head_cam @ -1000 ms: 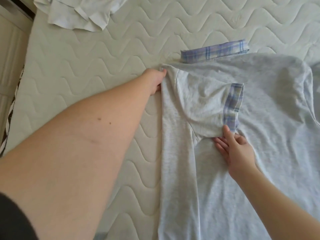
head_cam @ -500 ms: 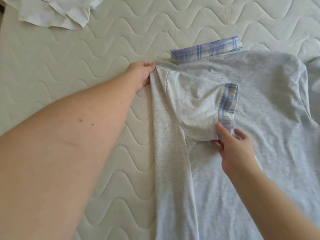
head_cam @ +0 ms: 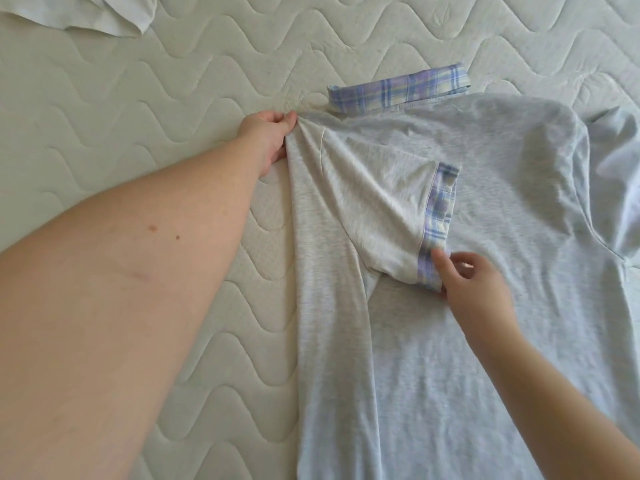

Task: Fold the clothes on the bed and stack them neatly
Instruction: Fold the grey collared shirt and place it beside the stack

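Two garments lie on one quilted mattress: one grey shirt spread over the right half, and one white garment crumpled at the far left corner. The grey shirt shows three plaid-trimmed or sleeve parts: one plaid collar, one plaid-cuffed sleeve folded inward, and one more sleeve at the right edge. Two hands are in view, one left hand and one right hand.

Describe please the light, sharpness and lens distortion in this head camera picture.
Head view: soft, even daylight with no glare; faint shadows lie under the left hand and in the gray shirt wrinkles. The fingertips of the right hand look slightly motion-blurred. Wide-angle distortion makes the near left forearm look oversized.
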Available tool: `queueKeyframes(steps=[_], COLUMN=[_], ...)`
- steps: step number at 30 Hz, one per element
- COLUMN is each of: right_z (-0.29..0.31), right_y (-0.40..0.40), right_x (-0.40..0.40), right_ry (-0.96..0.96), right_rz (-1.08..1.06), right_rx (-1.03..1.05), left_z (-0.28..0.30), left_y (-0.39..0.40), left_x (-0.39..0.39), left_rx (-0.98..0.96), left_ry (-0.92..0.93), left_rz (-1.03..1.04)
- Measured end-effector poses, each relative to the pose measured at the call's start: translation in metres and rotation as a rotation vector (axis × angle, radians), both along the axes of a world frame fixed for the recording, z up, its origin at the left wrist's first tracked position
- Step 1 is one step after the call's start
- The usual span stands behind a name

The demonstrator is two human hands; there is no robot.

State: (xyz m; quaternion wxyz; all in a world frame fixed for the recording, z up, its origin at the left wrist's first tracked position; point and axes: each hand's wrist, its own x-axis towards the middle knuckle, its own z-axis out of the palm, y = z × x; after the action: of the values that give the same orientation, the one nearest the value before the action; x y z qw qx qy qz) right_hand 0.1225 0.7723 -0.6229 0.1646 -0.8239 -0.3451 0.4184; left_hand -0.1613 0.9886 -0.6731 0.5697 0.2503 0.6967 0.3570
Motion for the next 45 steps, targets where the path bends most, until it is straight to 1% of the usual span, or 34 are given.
queueKeyframes(steps=[2, 4, 6, 9, 11, 13, 15, 17, 19, 22, 23, 25, 26, 27, 28, 30, 31, 32, 33, 34, 36, 37, 39, 40, 41, 43, 44, 45], right_z=[0.000, 0.000, 0.001, 0.002, 0.001, -0.002, -0.004, -0.002, -0.003, -0.006, -0.006, -0.007, -0.006, -0.004, -0.003, 0.000, 0.001, 0.001, 0.002, 0.002, 0.003, 0.003, 0.005, 0.007, 0.010, 0.016, 0.018, 0.019], right_y=[0.000, 0.002, 0.006, 0.008, 0.005, 0.001, -0.002, -0.003, -0.004, -0.008, -0.008, -0.004, 0.001, 0.008, 0.016, 0.039, 0.052, 0.065, 0.078, 0.089, 0.103, 0.106, 0.104, 0.098, 0.089, 0.065, 0.051, 0.038], right_x=[-0.004, -0.005, -0.002, 0.001, 0.001, 0.001, 0.001, 0.004, 0.007, 0.010, 0.011, 0.013, 0.013, 0.012, 0.012, 0.009, 0.006, 0.002, -0.001, -0.004, -0.009, -0.010, -0.014, -0.016, -0.019, -0.026, -0.029, -0.032], right_ry=[0.161, 0.268, 0.261, 0.222, 0.186, 0.175, 0.237, 0.257, 0.252, 0.188, 0.178, 0.216, 0.235, 0.224, 0.179, 0.077, 0.058, 0.060, 0.074, 0.095, 0.127, 0.120, 0.088, 0.083, 0.074, 0.033, -0.017, -0.084], right_rz=[-0.001, 0.069, 0.149, 0.175, 0.151, 0.095, -0.026, -0.137, -0.163, -0.070, -0.061, -0.119, -0.163, -0.183, -0.168, -0.104, -0.080, -0.068, -0.072, -0.087, -0.110, -0.094, 0.003, 0.055, 0.106, 0.234, 0.328, 0.455], right_rx=[0.081, 0.049, -0.020, -0.056, -0.049, -0.040, -0.020, -0.003, 0.024, 0.028, 0.020, 0.037, 0.062, 0.094, 0.130, 0.182, 0.178, 0.157, 0.123, 0.087, 0.061, 0.093, 0.222, 0.295, 0.360, 0.497, 0.593, 0.685], left_z=[0.002, 0.007, 0.016, 0.029, 0.032, 0.034, 0.036, 0.036, 0.034, 0.031, 0.031, 0.032, 0.033, 0.034, 0.035, 0.033, 0.030, 0.024, 0.017, 0.010, -0.001, -0.005, -0.008, -0.006, -0.003, 0.006, 0.011, 0.015], left_y=[-0.002, -0.006, -0.009, -0.019, -0.034, -0.053, -0.070, -0.084, -0.094, -0.105, -0.108, -0.117, -0.121, -0.124, -0.126, -0.128, -0.130, -0.135, -0.142, -0.149, -0.161, -0.164, -0.164, -0.162, -0.159, -0.147, -0.137, -0.125], left_x=[0.000, 0.002, 0.003, 0.000, -0.001, 0.000, 0.003, 0.009, 0.016, 0.032, 0.039, 0.051, 0.055, 0.056, 0.057, 0.057, 0.058, 0.059, 0.061, 0.062, 0.064, 0.064, 0.063, 0.062, 0.061, 0.057, 0.053, 0.049], left_rx=[0.004, 0.006, -0.026, -0.097, -0.151, -0.219, -0.276, -0.277, -0.191, -0.026, 0.011, 0.083, 0.151, 0.240, 0.341, 0.489, 0.508, 0.495, 0.466, 0.432, 0.375, 0.353, 0.341, 0.367, 0.409, 0.474, 0.458, 0.401], left_ry=[0.006, 0.003, -0.076, -0.226, -0.199, -0.114, -0.054, 0.010, 0.104, 0.311, 0.395, 0.598, 0.723, 0.838, 0.918, 0.957, 0.994, 1.071, 1.152, 1.197, 1.183, 1.167, 1.136, 1.095, 1.023, 0.772, 0.641, 0.546], left_rz=[-0.012, -0.024, -0.028, -0.055, -0.116, -0.255, -0.369, -0.406, -0.362, -0.253, -0.207, -0.101, -0.073, -0.092, -0.166, -0.467, -0.645, -0.798, -0.901, -0.961, -1.017, -1.028, -1.032, -1.004, -0.937, -0.680, -0.530, -0.411])
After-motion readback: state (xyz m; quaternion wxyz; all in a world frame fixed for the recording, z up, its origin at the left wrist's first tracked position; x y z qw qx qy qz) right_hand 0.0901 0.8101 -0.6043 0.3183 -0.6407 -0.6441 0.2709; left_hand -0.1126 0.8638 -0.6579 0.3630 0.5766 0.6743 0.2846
